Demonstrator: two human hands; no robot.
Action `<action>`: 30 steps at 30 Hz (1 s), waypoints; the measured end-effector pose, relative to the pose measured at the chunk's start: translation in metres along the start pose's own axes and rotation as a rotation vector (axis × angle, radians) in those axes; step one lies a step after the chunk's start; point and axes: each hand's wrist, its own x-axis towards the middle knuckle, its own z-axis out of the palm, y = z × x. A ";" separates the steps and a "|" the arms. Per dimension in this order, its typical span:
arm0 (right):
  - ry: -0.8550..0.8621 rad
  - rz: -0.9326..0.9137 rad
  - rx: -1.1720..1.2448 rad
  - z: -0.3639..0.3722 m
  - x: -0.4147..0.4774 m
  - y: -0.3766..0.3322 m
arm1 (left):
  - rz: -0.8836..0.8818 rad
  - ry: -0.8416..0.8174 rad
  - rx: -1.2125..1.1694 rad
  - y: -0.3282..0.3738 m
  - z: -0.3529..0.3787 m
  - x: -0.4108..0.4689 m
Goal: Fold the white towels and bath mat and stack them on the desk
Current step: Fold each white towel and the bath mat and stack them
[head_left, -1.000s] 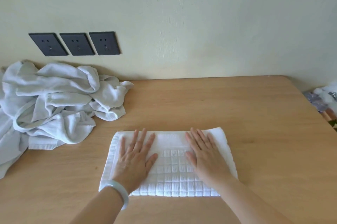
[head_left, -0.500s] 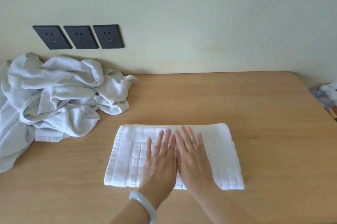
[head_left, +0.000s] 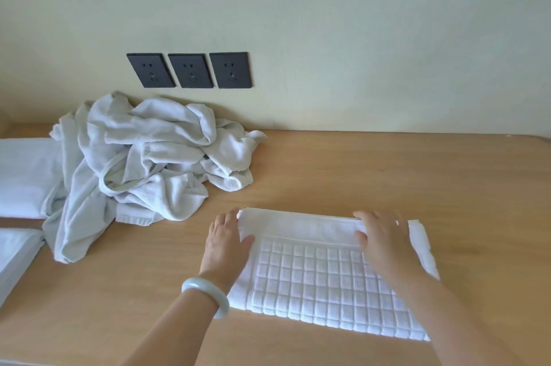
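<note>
Both hands hold the far edge of the folded bath mat on the wooden desk.
The mat is white with a raised grid of squares and lies flat near the front edge. The left hand pinches its far-left corner, thumb on top; the right hand, blurred, curls its fingers over the far-right edge. Crumpled towels are heaped by the wall, and folded white cloth is cut off at the left.

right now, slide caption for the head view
Left hand and right hand hold the far edge of the bath mat on the desk, crumpled towels nearby.
</note>
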 end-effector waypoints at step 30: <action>-0.333 0.451 0.506 -0.034 0.008 0.089 | 0.341 -0.572 0.247 0.010 -0.029 0.092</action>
